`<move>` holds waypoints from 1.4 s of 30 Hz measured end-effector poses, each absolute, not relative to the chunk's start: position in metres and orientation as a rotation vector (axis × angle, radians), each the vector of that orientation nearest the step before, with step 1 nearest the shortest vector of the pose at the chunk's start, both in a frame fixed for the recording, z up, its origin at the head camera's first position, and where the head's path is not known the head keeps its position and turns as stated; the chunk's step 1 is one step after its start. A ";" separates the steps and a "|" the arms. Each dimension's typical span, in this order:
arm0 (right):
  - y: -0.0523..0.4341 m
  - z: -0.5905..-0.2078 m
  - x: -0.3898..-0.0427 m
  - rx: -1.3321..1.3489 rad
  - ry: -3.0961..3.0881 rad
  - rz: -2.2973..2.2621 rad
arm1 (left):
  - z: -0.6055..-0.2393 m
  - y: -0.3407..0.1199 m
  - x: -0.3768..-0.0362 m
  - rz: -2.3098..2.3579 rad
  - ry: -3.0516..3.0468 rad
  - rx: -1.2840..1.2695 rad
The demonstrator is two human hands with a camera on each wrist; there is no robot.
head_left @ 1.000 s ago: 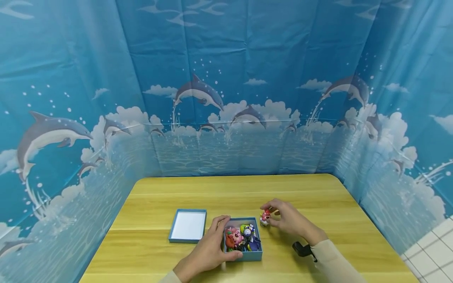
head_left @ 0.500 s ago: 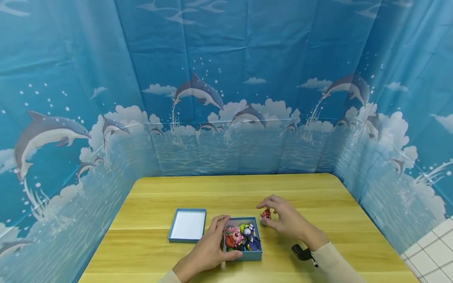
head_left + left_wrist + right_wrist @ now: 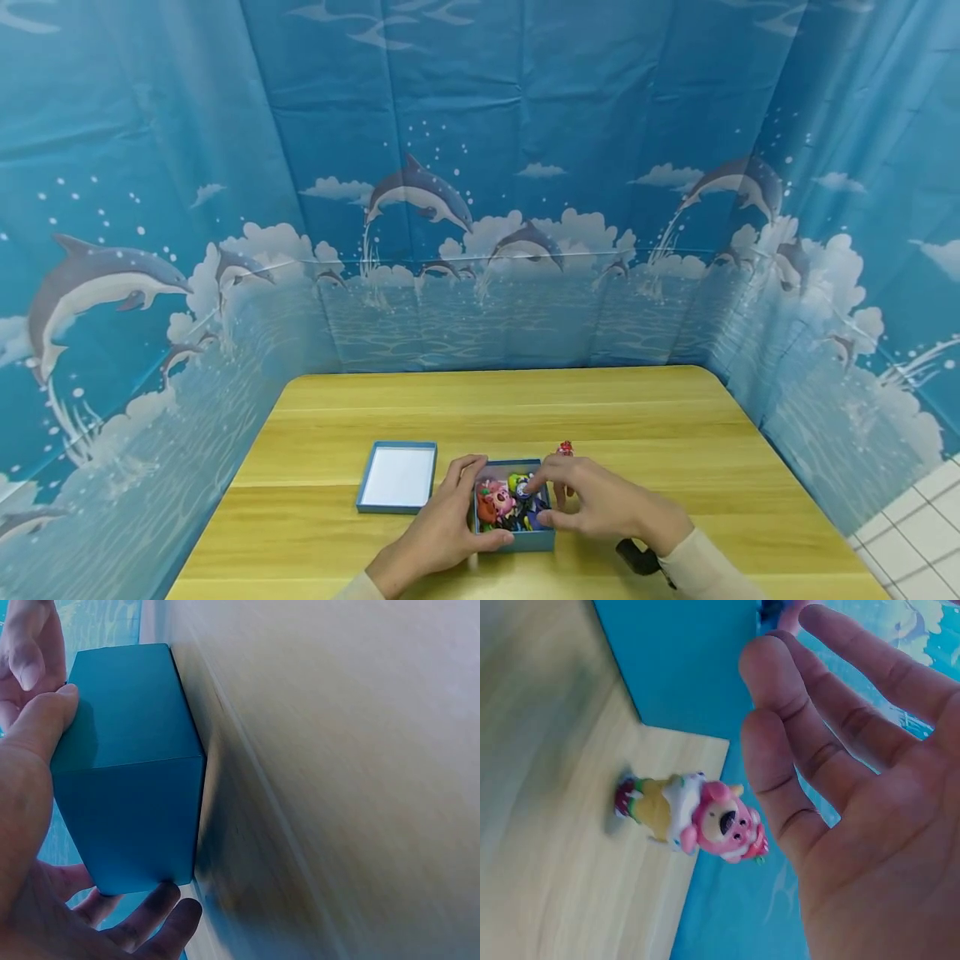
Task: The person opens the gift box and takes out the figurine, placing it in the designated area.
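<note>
Blue box: stands on the yellow wooden table (image 3: pixel 337 425), lower centre of the head view, its front wall (image 3: pixel 525 544) facing the wearer; two plain faces fill the left-centre of the left wrist view.
Left hand (image 3: pixel 447 522): grasps the box, thumb on the near wall, other fingers round the left side.
Toys in the box: a pink toy with orange-brown parts (image 3: pixel 497 502) at left; yellow-green, white and dark purple pieces at right.
Right hand (image 3: pixel 600 504): over the box's right side, thumb and forefinger apart beside the dark purple pieces; whether they grasp anything cannot be told.
Pink bear toy (image 3: pixel 679 814): standing upright on the table near the box, left-centre of the right wrist view; red cap, white collar, yellow body, dark red base.
Lid (image 3: pixel 398 476): white inside upward, left of the box, lower centre-left.
Black object (image 3: pixel 637 557): beneath the right wrist, lower right.
Backdrop (image 3: pixel 480 325): blue sheet with dolphins, clouds and waves, upper frame.
Floor (image 3: pixel 915 533): white tiles, lower right edge.
</note>
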State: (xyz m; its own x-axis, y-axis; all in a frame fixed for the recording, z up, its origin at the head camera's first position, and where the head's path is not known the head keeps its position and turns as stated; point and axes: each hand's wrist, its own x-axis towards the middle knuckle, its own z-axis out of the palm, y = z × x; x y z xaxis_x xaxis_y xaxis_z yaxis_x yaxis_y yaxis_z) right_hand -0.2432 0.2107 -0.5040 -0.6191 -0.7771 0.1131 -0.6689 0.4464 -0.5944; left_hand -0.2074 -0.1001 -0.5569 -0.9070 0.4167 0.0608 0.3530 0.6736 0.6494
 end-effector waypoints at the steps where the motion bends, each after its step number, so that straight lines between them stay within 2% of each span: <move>1: 0.210 -0.505 -0.242 -1.270 2.513 -0.903 | -0.557 -0.100 -0.207 1.053 2.790 0.642; 11: 0.203 -0.514 -0.242 -1.255 2.478 -0.832 | -0.555 -0.100 -0.204 1.083 2.775 0.628; 42: 0.203 -0.503 -0.246 -1.243 2.490 -0.874 | -0.556 -0.100 -0.206 1.090 2.784 0.649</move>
State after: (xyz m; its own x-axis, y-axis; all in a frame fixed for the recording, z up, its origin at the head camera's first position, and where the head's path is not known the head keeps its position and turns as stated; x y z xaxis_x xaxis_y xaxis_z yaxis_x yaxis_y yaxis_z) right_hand -0.2457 0.2033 -0.5027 -0.6163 -0.7851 0.0617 -0.6515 0.4643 -0.6000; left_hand -0.2061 -0.0996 -0.5560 -0.9068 0.4146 0.0760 0.3560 0.6567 0.6648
